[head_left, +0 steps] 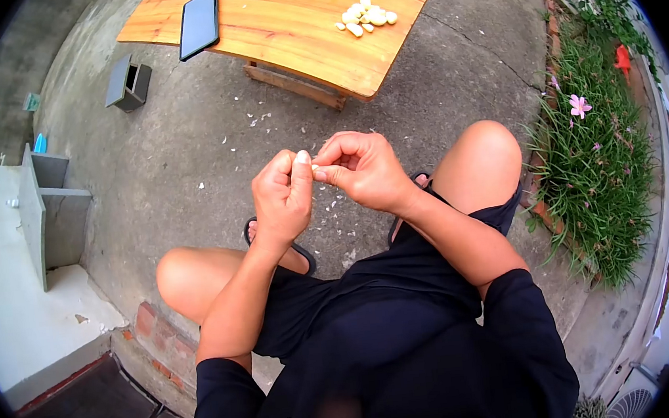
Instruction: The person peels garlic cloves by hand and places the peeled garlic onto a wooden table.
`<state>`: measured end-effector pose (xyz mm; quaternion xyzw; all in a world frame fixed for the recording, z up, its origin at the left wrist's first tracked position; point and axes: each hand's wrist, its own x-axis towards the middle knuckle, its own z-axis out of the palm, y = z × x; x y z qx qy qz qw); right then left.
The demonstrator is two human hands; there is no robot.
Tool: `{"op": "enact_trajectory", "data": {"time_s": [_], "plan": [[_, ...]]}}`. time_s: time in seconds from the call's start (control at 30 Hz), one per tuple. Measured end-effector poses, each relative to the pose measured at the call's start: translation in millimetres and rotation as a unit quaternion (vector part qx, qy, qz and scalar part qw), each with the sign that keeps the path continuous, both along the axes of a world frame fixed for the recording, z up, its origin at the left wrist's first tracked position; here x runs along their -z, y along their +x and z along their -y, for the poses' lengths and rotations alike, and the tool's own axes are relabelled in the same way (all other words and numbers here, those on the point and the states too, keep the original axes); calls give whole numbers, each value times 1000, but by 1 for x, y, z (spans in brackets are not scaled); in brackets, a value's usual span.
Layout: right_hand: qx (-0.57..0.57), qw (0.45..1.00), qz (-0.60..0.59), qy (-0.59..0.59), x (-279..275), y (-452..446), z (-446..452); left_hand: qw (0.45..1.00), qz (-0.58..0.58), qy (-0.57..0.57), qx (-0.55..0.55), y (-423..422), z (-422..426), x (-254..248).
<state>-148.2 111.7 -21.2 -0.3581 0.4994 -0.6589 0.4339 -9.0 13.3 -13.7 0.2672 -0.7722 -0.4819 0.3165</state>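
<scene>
My left hand (pixel 281 199) and my right hand (pixel 365 171) meet above the concrete ground, between my knees. The fingers of both are closed, with thumb and fingertips pinched at one small pale piece, which looks like a garlic clove (pixel 315 168). Mostly the fingertips cover it, so its full shape is hidden. Ahead of my hands, a loose pile of pale yellow peeled garlic cloves (pixel 366 17) lies near the right end of the wooden table (pixel 286 22). Bits of white papery skin (pixel 254 123) are scattered on the ground below.
A phone or tablet (pixel 200 23) in a dark case lies at the table's left edge. On the ground to the left stands a grey box (pixel 128 84). A grassy flower bed (pixel 598 170) runs along the right, and a grey slab structure (pixel 61 217) stands at the left.
</scene>
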Motion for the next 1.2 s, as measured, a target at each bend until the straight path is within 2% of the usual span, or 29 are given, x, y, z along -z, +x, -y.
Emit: {"op": "enact_trajectory", "data": {"time_s": [0.13, 0.23, 0.33, 0.43, 0.53, 0.63, 0.73, 0.83, 1.0, 1.13, 1.2], "plan": [[12, 998, -60, -18, 4, 3, 1, 996, -10, 83, 12, 3, 4, 10], [9, 975, -211, -66, -5, 2, -1, 980, -25, 195, 22, 2, 6, 11], [47, 975, -203, -70, -7, 7, 2, 940, 12, 340, 10, 0, 6, -5], [31, 998, -16, -60, 1, 11, 8, 903, 20, 428, 12, -1, 11, -10], [5, 999, 26, -28, 2, 5, 9, 914, -32, 404, 25, 0, 11, -6], [-7, 999, -21, 38, -6, -2, 4, 916, -60, 395, 44, 1, 11, -17], [9, 999, -17, 41, -5, -4, 5, 941, -83, 322, 64, 2, 11, -15], [8, 999, -12, 52, -14, -8, 5, 938, -60, 332, 83, 11, 18, -19], [34, 994, -100, 21, -8, -10, 6, 995, -34, 68, 68, 9, 20, -12], [54, 963, -262, -8, -20, -14, 2, 991, -2, -114, 70, 6, 21, -24], [53, 955, -289, -27, -19, -15, 2, 992, 22, -105, 66, 7, 19, -28]]}}
